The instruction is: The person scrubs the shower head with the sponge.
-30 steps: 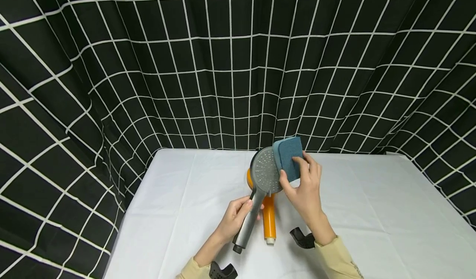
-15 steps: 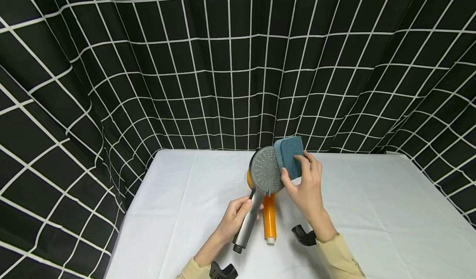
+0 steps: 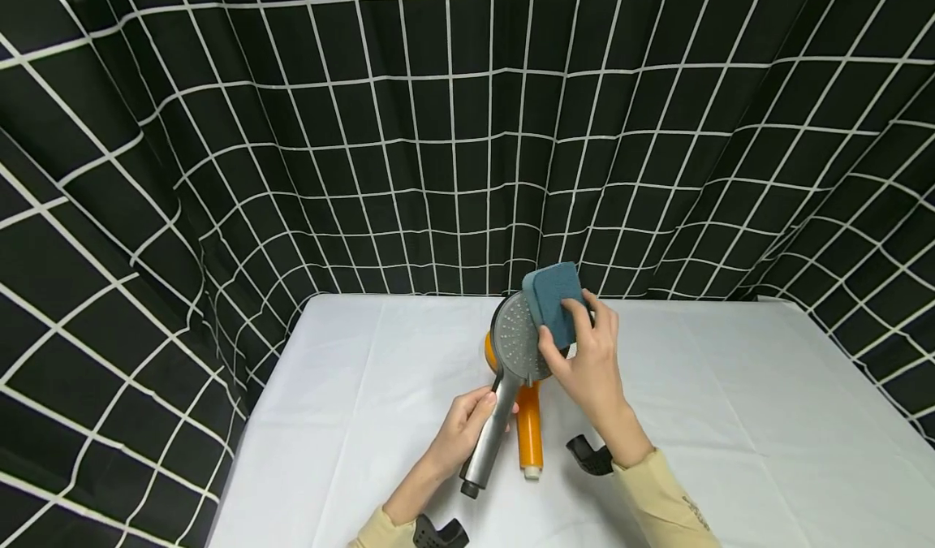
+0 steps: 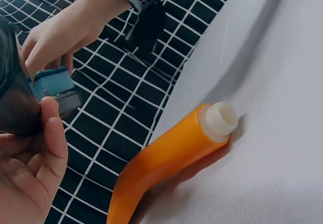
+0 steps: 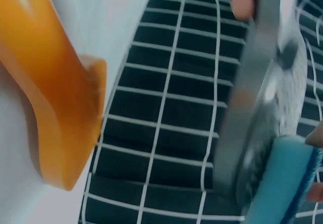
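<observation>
My left hand point(image 3: 462, 430) grips the handle of a grey shower head point(image 3: 514, 341), holding it up with its nozzle face toward me. In my right hand point(image 3: 590, 361) a blue sponge point(image 3: 558, 296) is pinched between thumb and fingers. The sponge lies against the right part of the nozzle face, seen edge-on in the right wrist view, where the sponge point(image 5: 280, 178) meets the face. Behind and below, an orange shower head point(image 3: 529, 434) with a white threaded end lies on the table, its head mostly hidden by the grey one.
A white cloth point(image 3: 351, 386) covers the table. Black curtains point(image 3: 409, 166) with a white grid surround its back and sides. Each wrist wears a black camera mount, the right one point(image 3: 590, 455) hanging close to the orange handle.
The right hand has moved the sponge left and slightly up, farther over the nozzle face. The left hand and the grey shower head stay nearly in place.
</observation>
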`<act>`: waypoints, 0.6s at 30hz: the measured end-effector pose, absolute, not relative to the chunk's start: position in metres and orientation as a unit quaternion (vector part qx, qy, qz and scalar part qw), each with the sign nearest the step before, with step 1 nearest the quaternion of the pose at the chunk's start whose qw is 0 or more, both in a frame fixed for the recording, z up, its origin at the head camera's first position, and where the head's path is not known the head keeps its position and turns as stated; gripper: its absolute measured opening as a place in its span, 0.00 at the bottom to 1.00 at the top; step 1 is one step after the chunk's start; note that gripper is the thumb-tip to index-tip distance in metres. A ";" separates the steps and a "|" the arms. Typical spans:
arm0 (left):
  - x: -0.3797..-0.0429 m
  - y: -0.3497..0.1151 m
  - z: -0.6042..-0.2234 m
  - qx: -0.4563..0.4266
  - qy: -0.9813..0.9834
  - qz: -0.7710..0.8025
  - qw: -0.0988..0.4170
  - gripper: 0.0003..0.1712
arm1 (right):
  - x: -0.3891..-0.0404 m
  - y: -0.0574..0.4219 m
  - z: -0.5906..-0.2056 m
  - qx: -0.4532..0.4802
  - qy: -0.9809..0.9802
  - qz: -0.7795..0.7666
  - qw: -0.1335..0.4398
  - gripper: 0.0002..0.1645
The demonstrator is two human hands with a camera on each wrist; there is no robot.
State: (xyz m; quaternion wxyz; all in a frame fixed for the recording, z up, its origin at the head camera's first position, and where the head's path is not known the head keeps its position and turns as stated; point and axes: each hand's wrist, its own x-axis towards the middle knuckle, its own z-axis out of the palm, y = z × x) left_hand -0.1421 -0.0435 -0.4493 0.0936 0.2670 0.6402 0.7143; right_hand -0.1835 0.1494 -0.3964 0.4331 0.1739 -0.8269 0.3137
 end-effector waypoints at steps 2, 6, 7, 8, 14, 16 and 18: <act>-0.142 -0.044 -0.449 0.263 0.642 0.714 0.094 0.22 | -0.183 0.151 -0.396 0.159 -0.833 0.313 0.427 0.24; -0.142 -0.046 -0.449 0.269 0.644 0.711 0.086 0.22 | -0.171 0.141 -0.396 0.200 -0.829 0.312 0.418 0.23; -0.142 -0.046 -0.449 0.273 0.643 0.710 0.085 0.22 | -0.167 0.136 -0.396 0.221 -0.827 0.308 0.416 0.23; -0.142 -0.046 -0.449 0.276 0.644 0.709 0.083 0.22 | -0.164 0.131 -0.397 0.241 -0.823 0.304 0.414 0.23; -0.141 -0.047 -0.447 0.261 0.648 0.711 0.087 0.23 | -0.171 0.132 -0.395 0.238 -0.818 0.310 0.423 0.23; -0.140 -0.046 -0.446 0.250 0.649 0.713 0.092 0.23 | -0.179 0.142 -0.395 0.199 -0.823 0.319 0.425 0.23; -0.140 -0.046 -0.447 0.241 0.652 0.713 0.095 0.23 | -0.183 0.149 -0.397 0.170 -0.831 0.322 0.421 0.24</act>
